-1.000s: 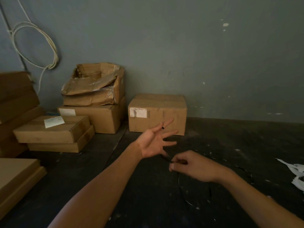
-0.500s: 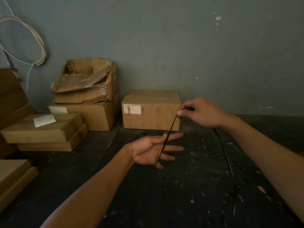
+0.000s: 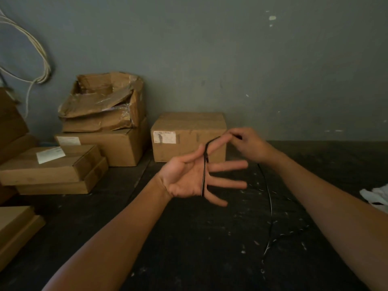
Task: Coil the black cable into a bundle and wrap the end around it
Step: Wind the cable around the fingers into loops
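My left hand (image 3: 189, 177) is held palm up in the middle of the view, fingers spread. The thin black cable (image 3: 203, 175) lies across that palm, running from the heel of the hand up over the index finger. My right hand (image 3: 247, 145) is just beyond the left fingertips, pinching the cable between thumb and forefinger. From the right hand the cable drops down and trails over the dark floor (image 3: 189, 248) to the lower right, where it is hard to make out.
Cardboard boxes stand along the grey wall: one sealed box (image 3: 189, 135) right behind my hands, a torn open box (image 3: 105, 101) stacked on another at left, flat boxes (image 3: 52, 166) further left. A white cable coil (image 3: 39, 66) hangs on the wall. White scrap (image 3: 375, 196) lies at right.
My left hand rose and turned palm up with fingers spread wider. My right hand carried the cable over the left index finger, so the cable now lies across the whole palm.
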Demonstrator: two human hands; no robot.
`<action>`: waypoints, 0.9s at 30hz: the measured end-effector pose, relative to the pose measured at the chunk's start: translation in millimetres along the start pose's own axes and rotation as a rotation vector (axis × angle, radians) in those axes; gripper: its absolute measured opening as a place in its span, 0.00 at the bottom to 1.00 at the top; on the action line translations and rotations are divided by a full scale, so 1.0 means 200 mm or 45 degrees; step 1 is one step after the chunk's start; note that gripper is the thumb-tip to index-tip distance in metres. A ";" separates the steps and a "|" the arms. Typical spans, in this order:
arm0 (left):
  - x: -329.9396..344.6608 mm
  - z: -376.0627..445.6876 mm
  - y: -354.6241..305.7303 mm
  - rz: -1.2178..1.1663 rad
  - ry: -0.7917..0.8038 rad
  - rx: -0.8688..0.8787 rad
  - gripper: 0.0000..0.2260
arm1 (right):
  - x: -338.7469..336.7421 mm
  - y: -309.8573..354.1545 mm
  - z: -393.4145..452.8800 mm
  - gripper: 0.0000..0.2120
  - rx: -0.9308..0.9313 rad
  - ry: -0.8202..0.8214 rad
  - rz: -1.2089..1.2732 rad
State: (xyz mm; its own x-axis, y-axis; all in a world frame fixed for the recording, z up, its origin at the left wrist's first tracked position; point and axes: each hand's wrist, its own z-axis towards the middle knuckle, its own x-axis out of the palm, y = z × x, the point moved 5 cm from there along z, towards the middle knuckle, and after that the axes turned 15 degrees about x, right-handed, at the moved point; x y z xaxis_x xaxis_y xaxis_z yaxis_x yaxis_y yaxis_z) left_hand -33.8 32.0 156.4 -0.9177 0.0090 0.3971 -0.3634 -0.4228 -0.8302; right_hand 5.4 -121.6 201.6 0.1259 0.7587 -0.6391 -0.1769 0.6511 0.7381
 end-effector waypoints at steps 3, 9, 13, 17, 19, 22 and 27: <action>0.03 0.06 -0.11 -0.015 0.008 0.139 0.22 | 0.15 -0.10 -0.07 0.11 0.033 0.066 0.082; -0.04 0.10 -0.27 0.121 -0.111 0.181 0.23 | 0.51 -0.18 -0.22 0.15 0.236 0.254 -0.113; -0.12 0.07 -0.28 0.165 -0.251 0.179 0.22 | 0.61 -0.10 -0.27 0.16 0.220 0.430 -0.193; -0.24 0.00 -0.31 0.242 -0.475 0.209 0.21 | 0.66 0.02 -0.34 0.15 0.173 0.605 -0.294; -0.31 -0.06 -0.29 0.293 -0.605 0.217 0.21 | 0.64 0.09 -0.38 0.14 0.124 0.622 -0.354; -0.38 -0.14 -0.23 0.331 -0.765 0.218 0.20 | 0.57 0.21 -0.39 0.12 0.002 0.551 -0.540; -0.40 -0.22 -0.09 0.385 -0.810 0.070 0.20 | 0.39 0.34 -0.31 0.10 -0.120 0.399 -0.768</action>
State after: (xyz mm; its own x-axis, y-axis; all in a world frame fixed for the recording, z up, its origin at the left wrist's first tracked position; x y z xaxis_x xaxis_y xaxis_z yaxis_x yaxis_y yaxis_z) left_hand 39.5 80.0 122.7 -0.6993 -0.6403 0.3178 -0.0835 -0.3683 -0.9260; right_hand -56.8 -19.8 189.6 -0.0570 0.2134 -0.9753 -0.2505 0.9426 0.2209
